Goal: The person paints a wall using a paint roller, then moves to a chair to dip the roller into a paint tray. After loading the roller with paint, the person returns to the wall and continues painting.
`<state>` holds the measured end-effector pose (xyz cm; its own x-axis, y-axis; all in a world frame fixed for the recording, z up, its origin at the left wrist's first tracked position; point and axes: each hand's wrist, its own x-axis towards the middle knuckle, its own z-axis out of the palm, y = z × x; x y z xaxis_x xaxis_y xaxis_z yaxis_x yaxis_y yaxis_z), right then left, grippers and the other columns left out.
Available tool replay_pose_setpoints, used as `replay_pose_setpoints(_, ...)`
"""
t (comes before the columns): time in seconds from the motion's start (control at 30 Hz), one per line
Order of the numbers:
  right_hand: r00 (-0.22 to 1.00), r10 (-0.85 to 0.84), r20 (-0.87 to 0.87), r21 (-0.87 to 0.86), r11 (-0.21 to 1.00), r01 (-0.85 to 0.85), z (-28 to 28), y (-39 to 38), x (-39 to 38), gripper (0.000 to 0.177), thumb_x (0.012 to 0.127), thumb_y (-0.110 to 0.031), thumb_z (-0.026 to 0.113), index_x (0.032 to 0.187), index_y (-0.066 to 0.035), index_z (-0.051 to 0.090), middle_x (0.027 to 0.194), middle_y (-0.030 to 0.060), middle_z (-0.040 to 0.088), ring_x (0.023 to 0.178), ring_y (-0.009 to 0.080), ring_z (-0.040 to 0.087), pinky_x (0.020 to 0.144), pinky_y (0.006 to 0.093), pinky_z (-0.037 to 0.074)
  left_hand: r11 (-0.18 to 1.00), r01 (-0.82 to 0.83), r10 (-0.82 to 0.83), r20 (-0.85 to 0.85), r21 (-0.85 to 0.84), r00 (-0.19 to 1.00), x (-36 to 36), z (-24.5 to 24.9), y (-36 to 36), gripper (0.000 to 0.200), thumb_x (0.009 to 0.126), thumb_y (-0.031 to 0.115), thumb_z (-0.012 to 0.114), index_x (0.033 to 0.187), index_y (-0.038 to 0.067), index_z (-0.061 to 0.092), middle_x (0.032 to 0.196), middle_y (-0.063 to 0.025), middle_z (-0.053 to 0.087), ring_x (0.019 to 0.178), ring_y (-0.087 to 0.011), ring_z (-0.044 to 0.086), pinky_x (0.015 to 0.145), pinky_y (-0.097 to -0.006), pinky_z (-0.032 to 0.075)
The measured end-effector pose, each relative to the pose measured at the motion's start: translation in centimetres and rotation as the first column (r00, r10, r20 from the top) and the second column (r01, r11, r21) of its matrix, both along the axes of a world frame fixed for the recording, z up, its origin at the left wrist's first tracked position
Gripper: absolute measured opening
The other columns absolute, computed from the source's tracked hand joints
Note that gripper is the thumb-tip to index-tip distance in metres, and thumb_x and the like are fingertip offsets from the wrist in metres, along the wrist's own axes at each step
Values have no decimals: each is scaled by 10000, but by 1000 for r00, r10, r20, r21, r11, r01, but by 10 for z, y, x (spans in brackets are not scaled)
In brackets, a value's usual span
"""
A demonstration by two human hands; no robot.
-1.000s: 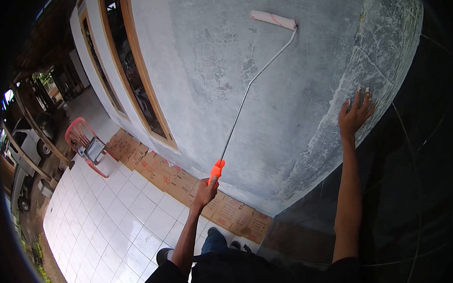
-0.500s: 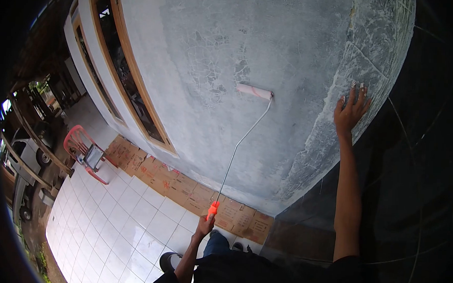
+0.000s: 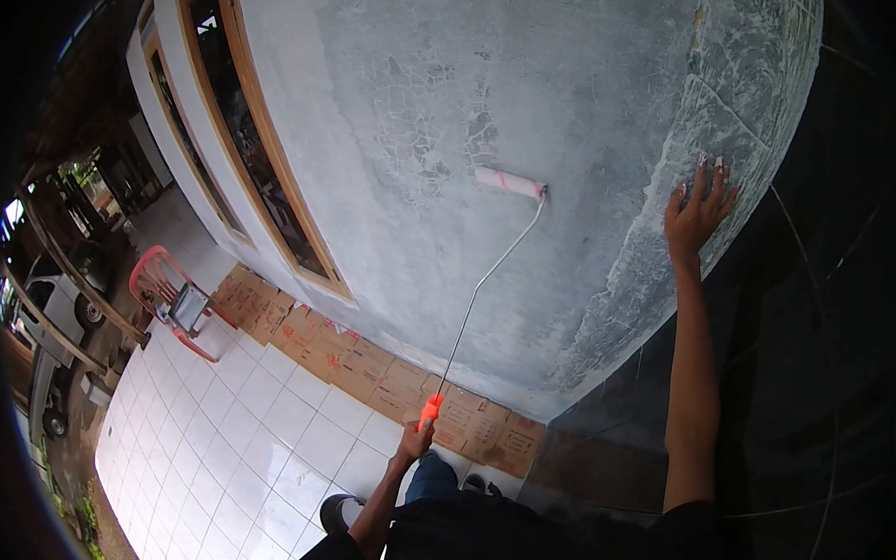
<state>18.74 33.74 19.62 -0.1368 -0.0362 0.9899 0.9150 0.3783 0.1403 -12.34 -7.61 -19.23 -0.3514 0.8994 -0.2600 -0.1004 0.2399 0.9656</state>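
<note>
A paint roller [image 3: 511, 181] with a pinkish-white sleeve lies against the grey, cracked wall [image 3: 572, 107]. Its long bent metal rod runs down to an orange handle [image 3: 431, 410], and my left hand [image 3: 416, 441] is wrapped round that handle. Farther right, my right hand [image 3: 698, 224] rests on the rough, streaked strip near the wall's right edge, with its fingers apart and nothing held. White marks show on its fingertips.
Wood-framed windows [image 3: 260, 145] are at the upper left. Flattened cardboard [image 3: 366, 377] lines the wall's base beside white floor tiles [image 3: 256, 421]. A red chair [image 3: 159, 267] holding a grey object stands left, with a vehicle [image 3: 64, 306] beyond. Dark tiled surface [image 3: 809, 391] is at right.
The roller and my left hand appear slightly farther right, and the whole view has shifted a little the same way. My right hand stays on the wall.
</note>
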Motion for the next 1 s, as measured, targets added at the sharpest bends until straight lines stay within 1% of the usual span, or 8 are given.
replay_pose_setpoints(0.1, 1000, 1, -6, 1, 1000, -1, 2, -1, -1, 473, 881, -211, 494, 1333, -114, 393, 1362, 164, 355, 1314, 327, 311, 1051, 583, 198, 987, -25, -2, -170, -159, 985, -4, -60, -55, 538, 924, 461, 456, 549, 75, 448, 477, 19, 411, 424, -84, 386, 408, -272, 307)
replay_pose_setpoints(0.27, 1000, -6, -7, -5, 1000, 6, 2, 0, -1, 461, 890, -228, 475, 1330, -117, 395, 1359, 157, 358, 1314, 325, 313, 1050, 583, 203, 954, -98, 7, -305, -282, 952, -1, -62, -98, 542, 910, 480, 469, 563, 63, 472, 476, 11, 433, 426, -87, 413, 406, -279, 323)
replay_pose_setpoints(0.33, 1000, -8, -13, -9, 1000, 7, 0, 1, -1, 465, 883, -220, 483, 1328, -114, 398, 1356, 159, 363, 1313, 324, 314, 1050, 582, 203, 951, -136, 26, -367, -277, 930, 0, -50, -92, 551, 907, 456, 479, 604, -1, 536, 485, -32, 470, 473, -121, 449, 459, -311, 365)
replay_pose_setpoints(0.47, 1000, -18, -11, -7, 1000, 18, 1, 0, 0, 467, 876, -218, 490, 1323, -109, 407, 1355, 160, 364, 1313, 324, 315, 1053, 579, 201, 990, -103, 70, -306, -95, 950, -6, -20, -46, 469, 919, 392, 498, 623, 28, 511, 507, -4, 458, 455, -104, 429, 438, -293, 344)
replay_pose_setpoints(0.53, 1000, 9, -8, 10, 1000, -9, 2, 0, -1, 462, 870, -218, 496, 1312, -105, 424, 1350, 161, 371, 1312, 323, 317, 1060, 573, 187, 999, -36, 28, -185, -40, 982, -2, 29, -7, 427, 928, 368, 497, 627, 67, 471, 511, 30, 422, 441, -69, 378, 414, -261, 305)
replay_pose_setpoints(0.7, 1000, 9, -15, -6, 1000, -9, 1, 1, -1, 456, 866, -223, 499, 1302, -104, 443, 1339, 162, 385, 1306, 322, 328, 1066, 570, 173, 992, 31, -9, -170, 126, 985, 17, 97, 50, 439, 936, 390, 477, 615, 97, 417, 501, 51, 372, 425, -45, 325, 390, -246, 253)
replay_pose_setpoints(0.87, 1000, 7, -23, 2, 1000, -7, 2, 0, -1, 457, 865, -223, 498, 1303, -102, 450, 1333, 164, 391, 1298, 321, 338, 1064, 570, 178, 997, 51, -50, -33, 54, 998, 65, 93, 27, 453, 942, 411, 454, 614, 101, 412, 498, 48, 369, 425, -50, 339, 395, -240, 261)
replay_pose_setpoints(1.0, 1000, 15, -17, 10, 1000, -15, 2, 1, -1, 464, 860, -222, 506, 1305, -100, 452, 1325, 165, 399, 1291, 322, 348, 1059, 571, 187, 997, 74, -73, -80, 7, 994, 79, 6, -7, 447, 944, 393, 457, 628, 77, 437, 504, 45, 379, 453, -57, 348, 417, -251, 276)
